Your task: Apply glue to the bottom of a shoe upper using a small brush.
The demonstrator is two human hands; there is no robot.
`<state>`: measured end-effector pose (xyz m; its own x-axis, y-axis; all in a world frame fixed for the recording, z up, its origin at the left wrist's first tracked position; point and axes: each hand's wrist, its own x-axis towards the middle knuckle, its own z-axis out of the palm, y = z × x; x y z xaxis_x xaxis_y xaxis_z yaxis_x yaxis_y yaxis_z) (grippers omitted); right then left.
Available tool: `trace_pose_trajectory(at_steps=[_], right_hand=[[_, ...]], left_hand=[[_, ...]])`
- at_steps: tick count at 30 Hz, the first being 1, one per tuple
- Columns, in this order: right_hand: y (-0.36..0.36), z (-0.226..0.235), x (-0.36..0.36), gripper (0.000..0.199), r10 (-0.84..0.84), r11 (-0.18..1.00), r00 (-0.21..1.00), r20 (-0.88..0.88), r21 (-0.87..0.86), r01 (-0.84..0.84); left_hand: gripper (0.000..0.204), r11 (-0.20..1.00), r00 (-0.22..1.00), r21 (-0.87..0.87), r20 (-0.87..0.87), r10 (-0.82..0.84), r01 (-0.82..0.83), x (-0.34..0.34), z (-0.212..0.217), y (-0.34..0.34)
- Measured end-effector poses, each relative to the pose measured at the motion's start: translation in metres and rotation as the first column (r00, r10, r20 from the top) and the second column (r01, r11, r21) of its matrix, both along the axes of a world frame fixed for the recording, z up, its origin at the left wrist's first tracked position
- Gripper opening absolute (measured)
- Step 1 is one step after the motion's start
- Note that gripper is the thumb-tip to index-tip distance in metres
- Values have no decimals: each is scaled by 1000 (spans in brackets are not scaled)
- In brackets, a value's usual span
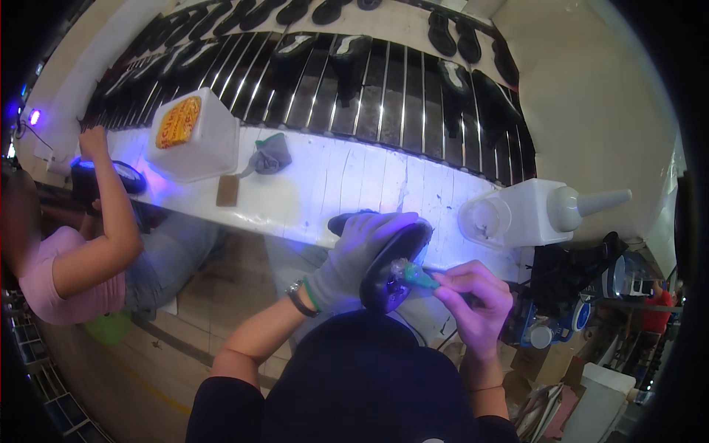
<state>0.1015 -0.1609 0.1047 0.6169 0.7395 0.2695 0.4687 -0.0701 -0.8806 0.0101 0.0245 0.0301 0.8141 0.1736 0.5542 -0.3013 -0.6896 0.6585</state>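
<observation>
My left hand [354, 255], in a grey glove, grips a black shoe [388, 277] tilted near the front edge of the white bench. The shoe's underside is partly turned toward me, with a wet-looking patch on it. Between the thumb and fingers of my bare right hand [476, 295] is a small green-handled brush [419, 277]. Its pale, clumped head touches the shoe. My left fingers cover much of the shoe's far side.
Behind the white bench [325, 177], a roller conveyor [391, 96] carries several black shoes. A white dispenser bottle [532, 213] lies to the right, a white container [210, 140] with a yellow label and a grey glove [271, 155] to the left. A co-worker [81, 258] sits far left.
</observation>
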Motion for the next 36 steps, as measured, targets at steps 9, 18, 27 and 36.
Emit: trace_pose_trajectory(at_steps=[9, 18, 27, 36], right_hand=[[17, 16, 25, 15, 39, 999, 981, 188, 11, -42], [49, 33, 82, 15, 3, 1000, 817, 577, 2, -5], [74, 48, 116, 11, 92, 989, 721, 687, -147, 14], [90, 41, 125, 10, -95, 994, 815, 572, 3, 114]], left_hand=[[92, 910, 907, -229, -166, -387, 347, 23, 15, 41], [64, 658, 625, -502, -265, -735, 561, 76, -5, 87], [77, 512, 348, -718, -383, -856, 471, 124, -14, 122], [47, 461, 406, -745, -276, -871, 482, 131, -36, 129]])
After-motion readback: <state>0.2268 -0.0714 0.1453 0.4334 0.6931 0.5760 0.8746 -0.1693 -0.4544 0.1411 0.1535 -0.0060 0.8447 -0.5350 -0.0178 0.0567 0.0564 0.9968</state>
